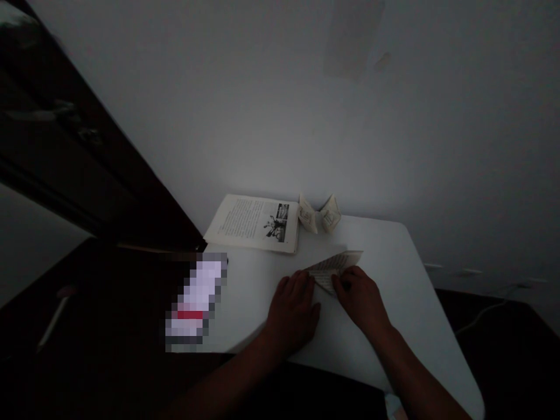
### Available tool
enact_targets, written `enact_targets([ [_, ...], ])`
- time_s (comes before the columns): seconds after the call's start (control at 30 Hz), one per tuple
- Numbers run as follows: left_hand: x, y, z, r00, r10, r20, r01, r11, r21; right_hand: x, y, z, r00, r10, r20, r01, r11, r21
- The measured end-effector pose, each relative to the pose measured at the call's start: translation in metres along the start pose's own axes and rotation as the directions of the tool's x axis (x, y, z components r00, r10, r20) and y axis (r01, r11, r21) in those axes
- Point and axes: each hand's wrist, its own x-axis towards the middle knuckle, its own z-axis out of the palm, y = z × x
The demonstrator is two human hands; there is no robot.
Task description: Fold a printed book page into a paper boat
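Note:
A printed paper sheet (335, 266), partly folded, lies on the white table (394, 256). My left hand (292, 312) rests flat on the table with its fingertips on the sheet's left end, fingers stretched out. My right hand (359, 297) presses down on the sheet's right part with curled fingers, pinching a fold. The scene is dim, so fine detail of the fingers is hard to see.
An open book (255, 221) with text and a picture lies at the table's far left. Two small folded paper figures (319, 216) stand beside it against the white wall. A blurred-out object (196, 303) lies at the table's left edge. Dark furniture (79, 175) stands to the left.

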Motion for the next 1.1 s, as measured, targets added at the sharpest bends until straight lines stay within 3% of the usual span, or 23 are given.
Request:
enact_targets([
  [0.37,0.001,-0.001,-0.009,0.991,-0.111,-0.072,0.112,0.993,0.019,0.001,0.002,0.001,1.000,-0.014,-0.011,0.014,1.000,-0.011],
  [0.7,0.001,-0.005,-0.012,0.988,-0.152,0.003,0.152,0.988,0.038,0.001,0.002,0.001,0.999,0.009,0.034,-0.008,1.000,-0.021],
  [1.1,0.002,-0.008,-0.011,0.987,-0.161,0.013,0.160,0.986,0.041,0.002,0.002,0.001,0.998,0.029,0.063,-0.027,0.999,-0.032],
])
